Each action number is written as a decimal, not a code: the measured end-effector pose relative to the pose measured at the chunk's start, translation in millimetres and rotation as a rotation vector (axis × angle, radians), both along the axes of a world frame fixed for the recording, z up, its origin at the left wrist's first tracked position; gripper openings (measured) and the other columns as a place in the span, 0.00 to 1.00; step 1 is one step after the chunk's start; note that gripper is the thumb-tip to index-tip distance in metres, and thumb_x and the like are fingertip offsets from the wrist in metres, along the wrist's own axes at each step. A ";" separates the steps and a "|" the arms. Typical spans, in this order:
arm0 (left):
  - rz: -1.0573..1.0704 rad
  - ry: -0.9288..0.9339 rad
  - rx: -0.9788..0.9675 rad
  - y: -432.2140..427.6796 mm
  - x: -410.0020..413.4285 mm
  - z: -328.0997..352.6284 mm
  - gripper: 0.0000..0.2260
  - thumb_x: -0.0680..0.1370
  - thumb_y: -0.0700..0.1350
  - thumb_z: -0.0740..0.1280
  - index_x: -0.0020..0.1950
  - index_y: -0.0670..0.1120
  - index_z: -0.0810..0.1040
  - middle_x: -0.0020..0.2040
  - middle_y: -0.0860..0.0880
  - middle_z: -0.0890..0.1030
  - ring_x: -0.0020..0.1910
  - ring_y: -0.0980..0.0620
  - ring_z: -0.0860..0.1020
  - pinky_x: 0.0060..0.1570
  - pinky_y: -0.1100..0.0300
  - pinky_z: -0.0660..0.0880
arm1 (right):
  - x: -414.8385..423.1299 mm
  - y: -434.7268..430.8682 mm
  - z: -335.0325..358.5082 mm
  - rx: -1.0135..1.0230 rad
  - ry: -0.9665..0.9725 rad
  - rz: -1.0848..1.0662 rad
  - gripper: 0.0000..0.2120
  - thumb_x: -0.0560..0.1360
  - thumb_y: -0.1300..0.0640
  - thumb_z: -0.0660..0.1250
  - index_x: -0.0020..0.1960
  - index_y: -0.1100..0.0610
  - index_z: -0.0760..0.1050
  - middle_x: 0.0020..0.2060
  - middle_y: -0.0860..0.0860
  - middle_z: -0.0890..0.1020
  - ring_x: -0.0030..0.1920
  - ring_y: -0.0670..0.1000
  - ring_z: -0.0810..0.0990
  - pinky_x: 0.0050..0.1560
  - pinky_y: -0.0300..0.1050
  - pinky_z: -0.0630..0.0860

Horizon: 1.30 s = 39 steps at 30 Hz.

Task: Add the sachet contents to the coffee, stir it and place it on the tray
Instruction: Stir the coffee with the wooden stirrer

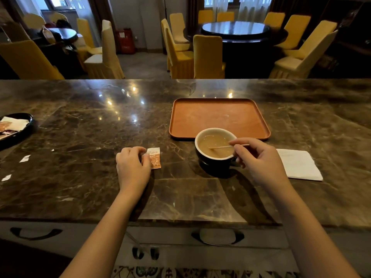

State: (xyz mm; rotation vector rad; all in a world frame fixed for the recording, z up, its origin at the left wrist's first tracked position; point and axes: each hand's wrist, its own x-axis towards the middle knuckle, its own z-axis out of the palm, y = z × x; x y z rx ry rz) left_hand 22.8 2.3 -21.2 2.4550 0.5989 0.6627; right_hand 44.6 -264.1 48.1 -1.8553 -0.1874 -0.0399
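A dark cup (212, 162) with a white inside holds light brown coffee and stands on the marble counter, just in front of the orange tray (200, 109). My right hand (259, 159) pinches a thin wooden stir stick (219, 147) whose tip dips into the coffee. To the left, my left hand (132, 167) rests on the counter with its fingers closed on the edge of an orange and white sachet (155, 158) that lies flat.
A folded white napkin (299, 164) lies right of the cup. A black dish (14, 127) with more sachets sits at the far left edge. Small torn paper scraps (25, 158) lie on the counter at left. Drawers with handles run below the front edge.
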 end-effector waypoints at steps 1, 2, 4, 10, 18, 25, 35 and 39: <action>-0.003 -0.020 0.034 -1.7 -1.8 2.1 0.10 0.76 0.43 0.64 0.55 0.42 0.77 0.53 0.42 0.78 0.56 0.44 0.71 0.52 0.53 0.69 | -0.1 1.1 0.2 -0.002 -0.002 -0.008 0.08 0.76 0.57 0.63 0.49 0.48 0.79 0.39 0.48 0.81 0.38 0.44 0.78 0.33 0.28 0.75; -0.015 -0.046 0.073 -4.2 -3.6 4.5 0.10 0.75 0.43 0.64 0.55 0.42 0.77 0.53 0.41 0.78 0.56 0.43 0.71 0.53 0.52 0.69 | 0.1 2.1 0.8 -0.006 -0.005 -0.016 0.08 0.76 0.57 0.62 0.49 0.48 0.79 0.40 0.46 0.81 0.39 0.45 0.77 0.33 0.28 0.75; -0.086 -0.091 0.136 -12.9 -5.4 9.9 0.11 0.75 0.42 0.64 0.56 0.41 0.77 0.54 0.42 0.79 0.56 0.44 0.73 0.55 0.53 0.70 | 1.0 3.8 2.2 -0.013 -0.009 -0.027 0.08 0.77 0.57 0.62 0.49 0.48 0.79 0.40 0.46 0.80 0.40 0.46 0.77 0.31 0.28 0.74; -0.454 0.028 0.004 -55.6 -2.1 14.8 0.17 0.78 0.42 0.60 0.67 0.44 0.70 0.69 0.45 0.71 0.69 0.50 0.67 0.66 0.63 0.57 | 3.6 7.0 5.5 -0.061 -0.047 -0.014 0.08 0.77 0.54 0.59 0.47 0.52 0.78 0.35 0.49 0.80 0.35 0.46 0.77 0.31 0.30 0.73; -0.617 0.369 0.268 -63.3 3.6 2.3 0.25 0.80 0.54 0.50 0.75 0.48 0.49 0.77 0.48 0.51 0.76 0.52 0.47 0.72 0.57 0.42 | 2.0 -0.8 9.0 -0.191 -0.210 -0.048 0.09 0.78 0.55 0.59 0.44 0.55 0.77 0.33 0.48 0.80 0.35 0.40 0.78 0.31 0.27 0.74; -0.625 0.480 0.378 -57.4 3.5 0.5 0.27 0.79 0.58 0.44 0.75 0.50 0.43 0.77 0.50 0.43 0.75 0.53 0.40 0.72 0.55 0.37 | 13.8 -1.9 4.8 -0.318 -0.324 -0.213 0.08 0.78 0.58 0.59 0.44 0.56 0.76 0.34 0.52 0.81 0.34 0.45 0.79 0.34 0.38 0.77; -0.599 0.417 0.364 -58.4 2.0 -3.5 0.27 0.79 0.59 0.45 0.75 0.50 0.44 0.77 0.51 0.44 0.75 0.55 0.41 0.71 0.57 0.36 | 11.1 11.4 -2.7 -0.111 -0.107 -0.100 0.08 0.77 0.55 0.60 0.45 0.54 0.77 0.33 0.49 0.82 0.33 0.45 0.80 0.33 0.35 0.77; -0.590 0.404 0.359 -58.5 2.1 -4.5 0.27 0.79 0.59 0.45 0.75 0.51 0.44 0.77 0.51 0.44 0.75 0.55 0.40 0.71 0.57 0.35 | 13.7 -4.8 7.9 -0.216 -0.157 -0.146 0.09 0.77 0.58 0.59 0.43 0.55 0.77 0.32 0.51 0.81 0.32 0.46 0.79 0.32 0.35 0.75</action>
